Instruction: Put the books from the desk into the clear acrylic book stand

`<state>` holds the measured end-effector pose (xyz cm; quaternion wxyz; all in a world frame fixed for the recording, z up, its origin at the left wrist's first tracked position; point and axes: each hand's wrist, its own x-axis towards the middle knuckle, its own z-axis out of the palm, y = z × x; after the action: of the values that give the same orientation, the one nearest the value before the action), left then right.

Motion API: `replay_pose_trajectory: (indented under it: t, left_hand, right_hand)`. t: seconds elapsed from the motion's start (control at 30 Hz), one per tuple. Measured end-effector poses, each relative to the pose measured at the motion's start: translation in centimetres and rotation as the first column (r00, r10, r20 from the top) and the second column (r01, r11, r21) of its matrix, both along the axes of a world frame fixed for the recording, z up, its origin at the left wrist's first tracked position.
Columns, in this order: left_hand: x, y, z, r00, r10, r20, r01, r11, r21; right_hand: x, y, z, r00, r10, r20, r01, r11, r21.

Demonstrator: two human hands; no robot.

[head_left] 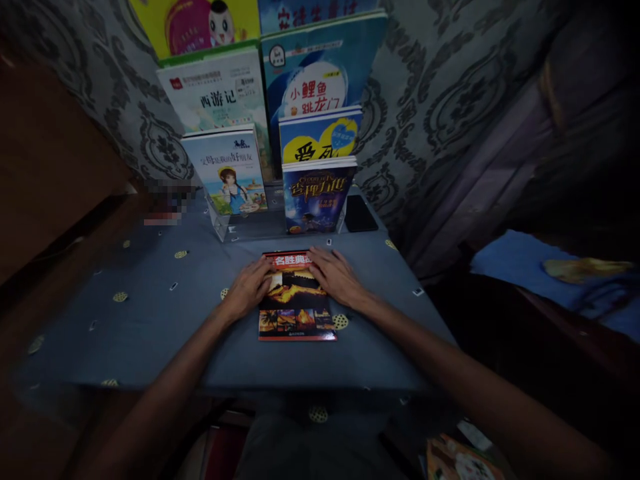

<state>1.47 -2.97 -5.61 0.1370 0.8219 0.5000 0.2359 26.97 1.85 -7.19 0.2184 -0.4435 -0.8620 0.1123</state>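
A book with a red band and a photo of a wall at sunset on its cover lies flat on the cloth-covered table. My left hand rests on its upper left edge, fingers stretched out and pointing away from me. On the upper right edge lies my right hand, its fingers apart and the tips on the cover. Both palms are turned down, and neither hand wraps round the book. The undersides of my fingers are hidden.
Behind the book, a clear stand carries several books, among them a blue one and one with a girl on it. A black phone lies to their right. Patterned curtain hangs behind. More books are low at bottom right.
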Motion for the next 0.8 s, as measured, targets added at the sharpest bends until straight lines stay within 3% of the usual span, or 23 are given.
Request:
replay_pose_trajectory:
  t: [0.4,0.6,0.8]
  left_hand:
    - [0.9,0.6,0.7,0.984,0.001,-0.179,0.018,0.994,0.108]
    - [3.6,3.0,0.5,0.965,-0.074,-0.253,0.101,0.99,0.095]
    - [6.7,5.1,1.0,0.95,-0.15,-0.273,0.178,0.981,0.081]
  right_hand:
    - [1.8,2.6,-1.7,0.97,0.059,-0.235,-0.073,0.996,-0.054]
    - [2.2,3.6,-2.3,0.918,0.046,-0.395,-0.109,0.984,-0.14]
    - [2.2,3.6,-2.1,0.909,0.043,-0.414,-0.124,0.978,-0.17]
